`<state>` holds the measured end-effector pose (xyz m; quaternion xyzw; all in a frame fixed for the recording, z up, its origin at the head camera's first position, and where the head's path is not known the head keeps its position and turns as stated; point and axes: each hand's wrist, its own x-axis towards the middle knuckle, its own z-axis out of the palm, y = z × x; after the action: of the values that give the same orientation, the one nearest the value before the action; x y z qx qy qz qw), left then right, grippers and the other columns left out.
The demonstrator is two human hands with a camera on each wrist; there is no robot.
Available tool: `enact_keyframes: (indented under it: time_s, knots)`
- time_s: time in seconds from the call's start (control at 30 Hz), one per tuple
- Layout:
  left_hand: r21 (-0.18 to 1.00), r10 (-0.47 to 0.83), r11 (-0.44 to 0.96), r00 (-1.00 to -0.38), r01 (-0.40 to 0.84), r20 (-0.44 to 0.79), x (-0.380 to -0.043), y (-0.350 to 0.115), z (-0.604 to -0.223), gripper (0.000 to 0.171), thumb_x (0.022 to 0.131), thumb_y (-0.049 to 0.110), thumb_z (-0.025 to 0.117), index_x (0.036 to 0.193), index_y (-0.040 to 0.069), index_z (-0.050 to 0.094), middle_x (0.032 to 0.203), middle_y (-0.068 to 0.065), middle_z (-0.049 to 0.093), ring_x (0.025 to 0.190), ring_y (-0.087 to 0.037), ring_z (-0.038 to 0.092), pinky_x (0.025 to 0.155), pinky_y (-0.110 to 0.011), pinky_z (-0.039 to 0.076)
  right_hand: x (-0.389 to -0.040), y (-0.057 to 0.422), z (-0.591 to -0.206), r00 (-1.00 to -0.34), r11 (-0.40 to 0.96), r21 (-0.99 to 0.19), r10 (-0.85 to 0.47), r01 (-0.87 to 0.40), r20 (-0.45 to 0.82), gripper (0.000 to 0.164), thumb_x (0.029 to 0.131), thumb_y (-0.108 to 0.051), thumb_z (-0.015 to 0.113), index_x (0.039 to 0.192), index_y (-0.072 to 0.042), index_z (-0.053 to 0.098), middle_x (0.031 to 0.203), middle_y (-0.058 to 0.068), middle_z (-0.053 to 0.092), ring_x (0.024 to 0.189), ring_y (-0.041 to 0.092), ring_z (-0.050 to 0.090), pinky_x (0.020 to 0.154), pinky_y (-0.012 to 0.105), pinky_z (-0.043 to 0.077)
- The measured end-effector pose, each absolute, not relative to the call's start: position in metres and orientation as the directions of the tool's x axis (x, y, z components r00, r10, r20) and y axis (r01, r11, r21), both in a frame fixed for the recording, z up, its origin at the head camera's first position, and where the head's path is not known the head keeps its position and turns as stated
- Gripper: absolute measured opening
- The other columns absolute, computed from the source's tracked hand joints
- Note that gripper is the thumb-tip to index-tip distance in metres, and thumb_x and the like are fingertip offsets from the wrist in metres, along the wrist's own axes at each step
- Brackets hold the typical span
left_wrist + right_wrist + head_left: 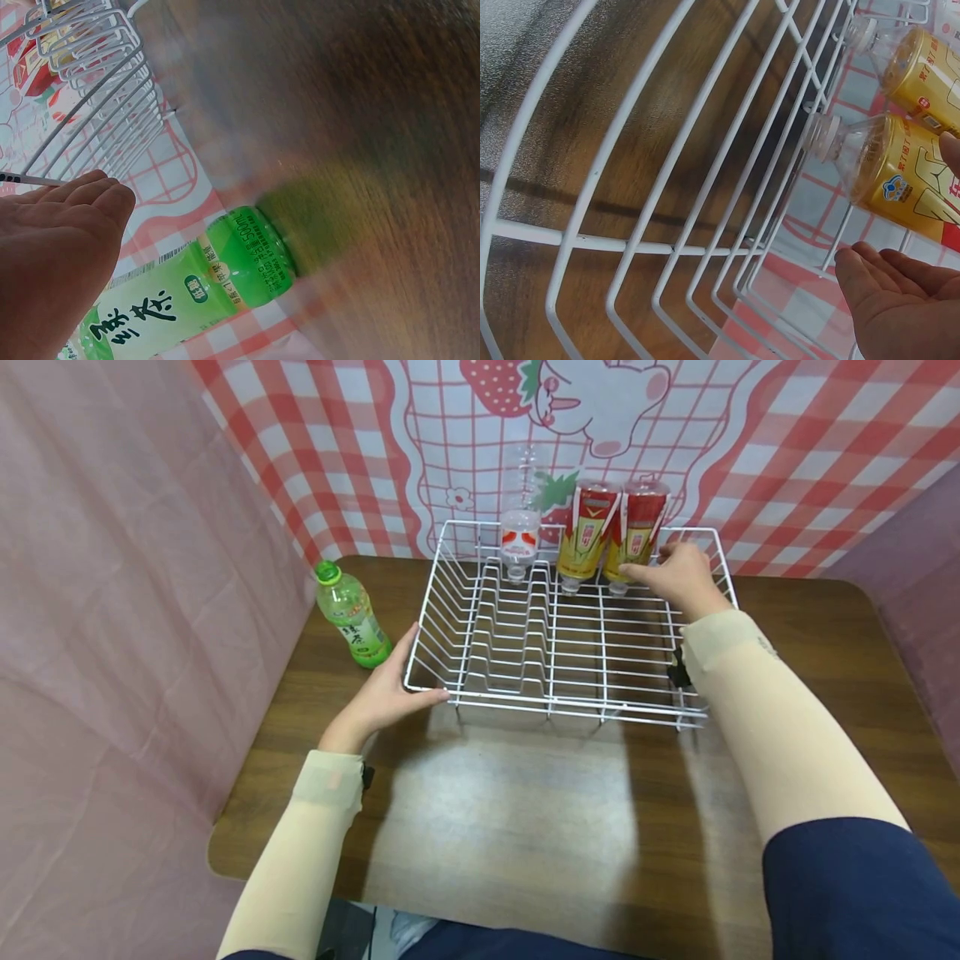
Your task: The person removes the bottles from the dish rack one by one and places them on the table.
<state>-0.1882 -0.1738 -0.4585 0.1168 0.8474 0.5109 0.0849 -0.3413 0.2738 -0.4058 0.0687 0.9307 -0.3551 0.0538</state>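
A white wire dish rack (577,647) stands on the table. My left hand (382,693) rests on its front left corner, the thumb along the front wire and the straight fingers against the left side. Two bottles with red and yellow labels (588,535) stand cap down, leaning at the rack's back. My right hand (686,577) is at the right-hand labelled bottle (633,539); in the right wrist view its fingers (889,281) are extended beside this bottle, apart from it. A clear bottle (519,539) with a red and white label also stands cap down, further left.
A green tea bottle (356,618) stands upright on the wooden table (517,827), left of the rack and close to my left hand. A checked red and white cloth (337,452) hangs behind the rack. Pink curtain (112,610) borders the left side.
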Motion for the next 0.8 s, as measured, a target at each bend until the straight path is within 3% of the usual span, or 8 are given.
enact_keyframes:
  time_s: [0.13,0.4,0.63,0.8]
  knots:
    - [0.883,0.278,0.457,-0.960,0.105,-0.029,-0.188,-0.175,-0.459,0.117,0.081,0.032,0.089,0.165,0.026,0.008,0.163,-0.009,0.028,0.145,-0.036,0.032,0.118,-0.049,0.024,-0.344,0.273,-0.405,-0.987,0.739,-0.657,0.082,0.153,-0.139,0.105,0.087,-0.064,0.069,0.153,0.009,0.033,0.150,0.030,0.041,0.133,0.043,0.042,0.109,0.057,0.038]
    - [0.880,0.281,0.468,-0.958,0.080,-0.062,-0.169,-0.163,-0.416,0.110,0.084,0.014,0.084,0.163,0.006,0.008,0.162,-0.022,0.026,0.144,-0.037,0.032,0.118,-0.050,0.024,-0.350,0.268,-0.408,-0.990,0.710,-0.692,0.059,0.131,-0.127,0.093,0.086,-0.060,0.074,0.145,0.006,0.049,0.138,0.026,0.055,0.119,0.038,0.054,0.102,0.052,0.046]
    - [0.877,0.277,0.471,-0.960,0.099,-0.040,-0.186,-0.173,-0.453,0.116,0.082,0.022,0.088,0.165,0.018,0.006,0.164,-0.014,0.025,0.144,-0.036,0.032,0.118,-0.051,0.024,-0.349,0.262,-0.409,-0.991,0.689,-0.714,0.052,0.123,-0.120,0.085,0.088,-0.054,0.075,0.145,0.005,0.050,0.137,0.025,0.057,0.120,0.037,0.058,0.102,0.048,0.048]
    - [0.878,0.284,0.463,-0.959,0.121,-0.018,-0.190,-0.173,-0.459,0.117,0.081,0.030,0.089,0.165,0.025,0.008,0.164,-0.008,0.027,0.144,-0.036,0.033,0.117,-0.048,0.025,-0.351,0.263,-0.409,-0.992,0.685,-0.719,0.045,0.116,-0.118,0.083,0.089,-0.053,0.074,0.145,0.003,0.050,0.137,0.024,0.058,0.119,0.036,0.058,0.102,0.048,0.048]
